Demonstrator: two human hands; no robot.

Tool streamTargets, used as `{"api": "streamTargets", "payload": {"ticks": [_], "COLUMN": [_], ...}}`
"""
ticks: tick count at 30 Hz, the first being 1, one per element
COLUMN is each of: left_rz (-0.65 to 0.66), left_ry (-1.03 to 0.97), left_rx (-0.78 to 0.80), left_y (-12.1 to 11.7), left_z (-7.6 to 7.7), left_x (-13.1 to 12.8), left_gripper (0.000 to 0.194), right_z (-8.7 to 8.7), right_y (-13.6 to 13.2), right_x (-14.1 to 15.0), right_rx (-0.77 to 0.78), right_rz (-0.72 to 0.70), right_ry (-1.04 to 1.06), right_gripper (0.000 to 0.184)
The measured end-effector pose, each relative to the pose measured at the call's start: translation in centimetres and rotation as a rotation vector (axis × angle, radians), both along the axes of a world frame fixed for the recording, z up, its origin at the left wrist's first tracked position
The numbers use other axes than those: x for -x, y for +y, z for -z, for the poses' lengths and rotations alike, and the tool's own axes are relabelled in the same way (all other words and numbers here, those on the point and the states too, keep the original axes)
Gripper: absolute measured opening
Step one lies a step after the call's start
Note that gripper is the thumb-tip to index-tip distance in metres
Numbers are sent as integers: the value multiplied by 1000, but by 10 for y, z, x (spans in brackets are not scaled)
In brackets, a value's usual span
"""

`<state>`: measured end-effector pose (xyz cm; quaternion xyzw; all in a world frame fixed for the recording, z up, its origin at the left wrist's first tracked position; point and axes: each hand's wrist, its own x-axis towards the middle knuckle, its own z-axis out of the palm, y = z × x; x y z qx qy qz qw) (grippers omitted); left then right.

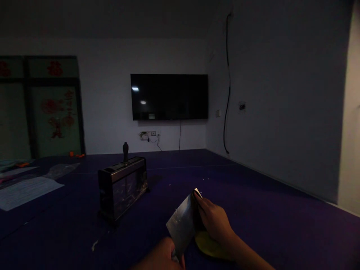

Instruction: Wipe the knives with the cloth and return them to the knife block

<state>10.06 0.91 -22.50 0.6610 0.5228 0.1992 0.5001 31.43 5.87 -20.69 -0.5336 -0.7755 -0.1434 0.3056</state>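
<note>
A broad, flat, shiny metal blade, which looks like a cleaver (181, 221), is held up at a tilt in front of me. My left hand (164, 255) is closed around its near lower end, where the handle is mostly hidden. Fingers of my right hand (215, 221) are closed at the blade's far right edge, pressing dark material against it. Below that hand a yellow cloth (210, 245) shows, partly covered by the wrist; whether it joins the dark material is unclear. To the left stands a clear-sided knife block (128, 191) with one black handle (125, 152) sticking up from its top.
The purple surface (267, 210) runs back to the walls. White sheets (30, 191) and clear plastic (62, 170) lie at left, with small orange items (71, 153) farther back. A whitish scrap (95, 245) lies near the front. A television (169, 97) hangs on the far wall.
</note>
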Motion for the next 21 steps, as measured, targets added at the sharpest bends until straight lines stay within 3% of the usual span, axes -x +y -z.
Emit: {"api": "streamTargets", "payload": {"ticks": [10, 16, 21], "left_rz": [8, -23, -21], "left_ry": [-5, -28, -66], "left_rx": [-16, 3, -10], "left_y": [2, -5, -4], "left_z": [4, -9, -5], "left_x": [2, -2, -1], "left_gripper": [18, 20, 19], "right_z": [-7, -4, -3], "right_y": [1, 2, 1], "right_x": [-6, -4, -2], "right_rx": [69, 97, 85], "right_rz": [99, 82, 40], "right_ry": [67, 48, 32], "right_gripper": [48, 47, 48]}}
